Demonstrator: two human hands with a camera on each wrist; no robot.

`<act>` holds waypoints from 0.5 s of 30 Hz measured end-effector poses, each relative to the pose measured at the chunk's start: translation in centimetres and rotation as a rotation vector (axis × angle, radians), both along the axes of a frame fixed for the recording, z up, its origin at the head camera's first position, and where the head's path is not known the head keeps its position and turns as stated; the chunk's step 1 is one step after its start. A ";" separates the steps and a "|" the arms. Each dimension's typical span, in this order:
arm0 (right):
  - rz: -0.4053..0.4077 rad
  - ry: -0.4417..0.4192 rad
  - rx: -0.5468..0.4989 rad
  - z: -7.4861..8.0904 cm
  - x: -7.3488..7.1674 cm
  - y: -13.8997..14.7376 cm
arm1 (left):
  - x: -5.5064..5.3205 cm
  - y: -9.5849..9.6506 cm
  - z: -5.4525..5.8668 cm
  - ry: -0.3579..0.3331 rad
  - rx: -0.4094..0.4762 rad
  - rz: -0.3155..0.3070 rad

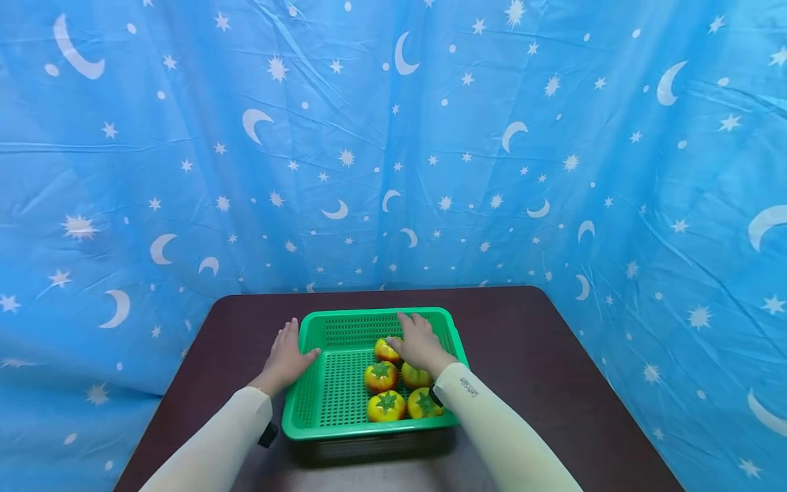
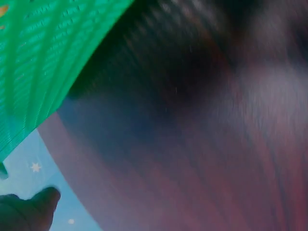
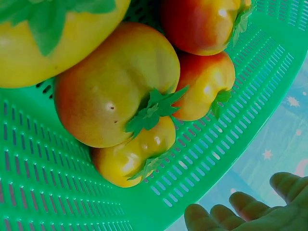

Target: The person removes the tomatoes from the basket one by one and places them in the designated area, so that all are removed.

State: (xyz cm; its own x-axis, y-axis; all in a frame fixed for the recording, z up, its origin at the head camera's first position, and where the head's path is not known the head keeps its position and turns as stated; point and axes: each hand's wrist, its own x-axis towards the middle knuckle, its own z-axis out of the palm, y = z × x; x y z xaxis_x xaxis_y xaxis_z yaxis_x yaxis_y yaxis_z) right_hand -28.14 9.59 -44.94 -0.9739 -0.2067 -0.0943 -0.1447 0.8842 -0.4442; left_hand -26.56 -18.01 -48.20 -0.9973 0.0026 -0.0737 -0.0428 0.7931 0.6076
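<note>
A green plastic basket [image 1: 344, 430] with slotted walls holds several red-and-yellow tomatoes [image 1: 381, 377] with green leafy tops, mostly in its right half. My left hand [image 1: 284, 359] is at the basket's left rim, fingers straight and thumb spread over the edge. Whether it touches the rim is unclear. Over the back right part of the basket reaches my right hand [image 1: 423, 346], fingers extended toward the far rim, hiding part of a tomato. The right wrist view shows the tomatoes [image 3: 120, 86] close up, with that hand's fingers [image 3: 245, 207] apart from them.
The basket stands over a dark brown table [image 1: 541, 383] with rounded far corners. Blue curtains [image 1: 369, 137] with white moons and stars hang behind and at both sides. A dark shadow lies under the basket's front edge.
</note>
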 end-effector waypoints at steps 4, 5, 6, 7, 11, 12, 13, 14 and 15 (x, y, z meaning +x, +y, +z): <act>-0.017 -0.052 -0.013 0.2 0.0 -0.4 | 0.0 0.2 -1.4 -0.039 0.125 0.015; -0.017 -0.064 -0.013 0.2 0.0 -0.5 | 0.0 0.3 -1.6 -0.042 0.149 0.024; -0.016 -0.075 -0.015 0.2 0.0 -0.6 | 0.0 0.4 -1.8 -0.042 0.174 0.035; -0.016 -0.085 -0.018 0.2 0.1 -0.7 | 0.1 0.4 -2.0 -0.042 0.189 0.050; 0.001 -0.101 0.010 0.1 0.2 -1.0 | 0.2 0.5 -2.2 -0.053 0.235 0.115; 0.004 -0.107 0.012 0.1 0.2 -1.1 | 0.2 0.5 -2.3 -0.058 0.239 0.122; 0.009 -0.110 0.016 0.1 0.2 -1.0 | 0.2 0.6 -2.3 -0.063 0.243 0.128; 0.015 -0.114 0.021 0.1 0.2 -1.0 | 0.1 0.6 -2.3 -0.065 0.248 0.131; 0.021 -0.117 0.023 0.1 0.2 -1.0 | 0.0 0.6 -2.4 -0.066 0.253 0.134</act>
